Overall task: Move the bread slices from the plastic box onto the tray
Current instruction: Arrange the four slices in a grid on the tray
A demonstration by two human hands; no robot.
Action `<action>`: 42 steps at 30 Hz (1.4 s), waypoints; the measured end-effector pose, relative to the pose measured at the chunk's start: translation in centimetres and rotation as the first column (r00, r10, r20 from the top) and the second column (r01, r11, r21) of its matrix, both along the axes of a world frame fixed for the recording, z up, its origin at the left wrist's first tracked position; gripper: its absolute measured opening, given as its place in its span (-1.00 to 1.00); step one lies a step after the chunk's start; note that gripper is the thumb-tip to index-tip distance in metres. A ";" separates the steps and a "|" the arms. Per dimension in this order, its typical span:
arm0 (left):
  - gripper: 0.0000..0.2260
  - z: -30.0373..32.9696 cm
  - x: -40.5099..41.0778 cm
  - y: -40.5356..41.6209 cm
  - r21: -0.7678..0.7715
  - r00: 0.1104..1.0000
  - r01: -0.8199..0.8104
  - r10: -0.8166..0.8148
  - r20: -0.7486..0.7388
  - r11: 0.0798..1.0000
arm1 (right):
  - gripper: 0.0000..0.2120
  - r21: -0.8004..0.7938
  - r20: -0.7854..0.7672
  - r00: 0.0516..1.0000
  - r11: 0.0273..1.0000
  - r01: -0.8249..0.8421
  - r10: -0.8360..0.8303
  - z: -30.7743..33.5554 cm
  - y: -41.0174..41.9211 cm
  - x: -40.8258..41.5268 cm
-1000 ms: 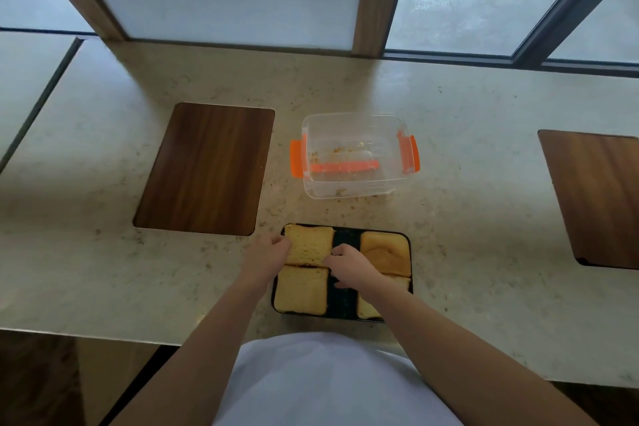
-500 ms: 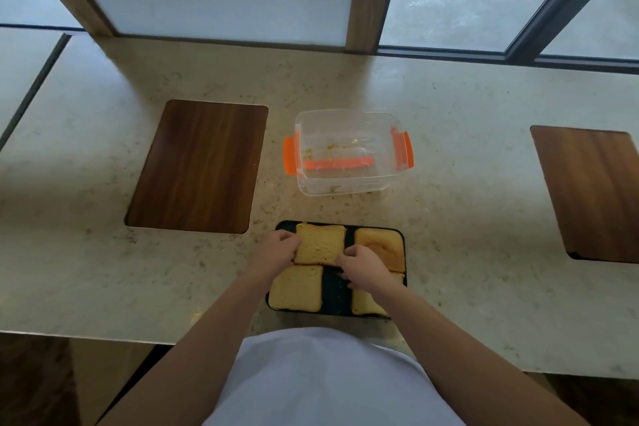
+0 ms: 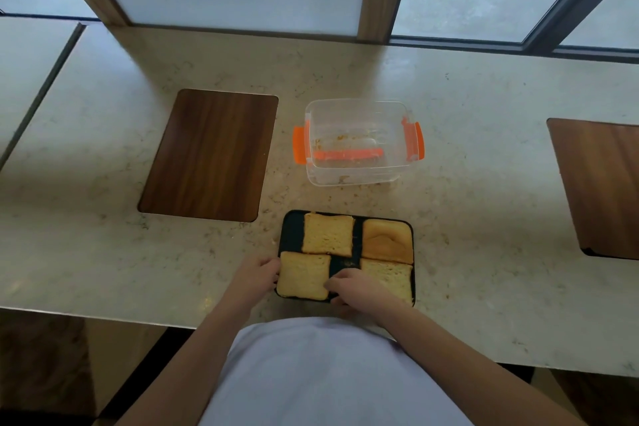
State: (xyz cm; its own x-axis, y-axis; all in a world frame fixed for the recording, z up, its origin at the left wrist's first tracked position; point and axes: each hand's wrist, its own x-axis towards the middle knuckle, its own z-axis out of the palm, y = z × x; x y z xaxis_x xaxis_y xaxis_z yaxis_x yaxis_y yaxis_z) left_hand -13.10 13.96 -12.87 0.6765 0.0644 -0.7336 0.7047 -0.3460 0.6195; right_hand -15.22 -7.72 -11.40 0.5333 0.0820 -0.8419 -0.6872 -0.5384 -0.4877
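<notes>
A black tray (image 3: 292, 232) lies near the counter's front edge with several bread slices on it. The far-left slice (image 3: 326, 233) and a darker crust piece (image 3: 387, 240) fill the far row. The near-left slice (image 3: 302, 275) and the near-right slice (image 3: 390, 278) fill the near row. My left hand (image 3: 257, 273) has its fingers curled against the near-left slice's left edge. My right hand (image 3: 352, 289) grips the same slice's right edge and covers part of the near-right slice. The clear plastic box (image 3: 356, 142) with orange clips stands behind the tray, holding only crumbs.
A dark wooden inset panel (image 3: 211, 156) sits left of the box, and another (image 3: 601, 187) at the far right. Crumbs lie scattered on the counter around the box. Windows and a wooden post run along the counter's back edge.
Both hands have come back from the far-left slice to the near-left slice. The far-left slice now lies further right, leaving bare tray at its left.
</notes>
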 end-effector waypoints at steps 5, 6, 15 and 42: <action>-0.87 0.3 -0.1 -0.2 0.017 0.998 0.065 -0.066 0.024 0.998 | -0.63 0.007 0.003 1.000 1.000 -0.008 0.008 -0.3 0.1 -0.1; -0.87 0.2 -0.1 -0.3 0.027 0.997 0.067 -0.068 0.026 0.997 | -0.63 0.010 0.002 1.000 1.000 -0.005 0.005 -0.3 0.1 -0.1; -0.74 0.3 -0.3 -2.4 0.046 0.985 0.172 -0.173 0.010 0.984 | -0.68 -0.056 -0.037 0.998 0.998 0.039 -0.041 0.1 -1.4 -0.4; -0.49 1.3 5.1 -3.0 0.129 0.970 0.240 -0.242 -0.001 0.962 | -0.57 -0.047 0.058 0.981 0.981 0.188 -0.186 1.5 0.4 5.4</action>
